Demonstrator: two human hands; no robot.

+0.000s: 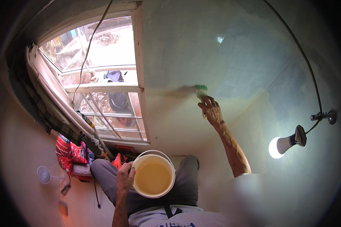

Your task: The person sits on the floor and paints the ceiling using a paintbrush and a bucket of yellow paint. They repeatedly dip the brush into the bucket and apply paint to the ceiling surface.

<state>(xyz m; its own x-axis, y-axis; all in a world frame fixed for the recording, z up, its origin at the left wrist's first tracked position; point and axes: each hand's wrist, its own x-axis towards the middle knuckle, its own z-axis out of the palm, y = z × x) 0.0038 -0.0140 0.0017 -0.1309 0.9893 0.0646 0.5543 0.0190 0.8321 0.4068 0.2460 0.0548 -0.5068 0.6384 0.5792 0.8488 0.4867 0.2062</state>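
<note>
My right hand (210,111) is closed on a brush (201,89) with green bristles, which is raised against the pale wall (178,45) right of the window. The wall shows uneven damp-looking grey and cream patches around it. My left hand (125,176) grips the side of a white bucket (153,174) holding a pale yellow liquid, above my lap and between my knees in grey trousers.
A window (139,68) with a bunched curtain (45,87) is at the left, red patterned bedding (64,153) and a small fan (44,174) below it. A lit bulb (277,147) hangs on a cord from a wall bracket (324,115) at the right; another wire crosses the window.
</note>
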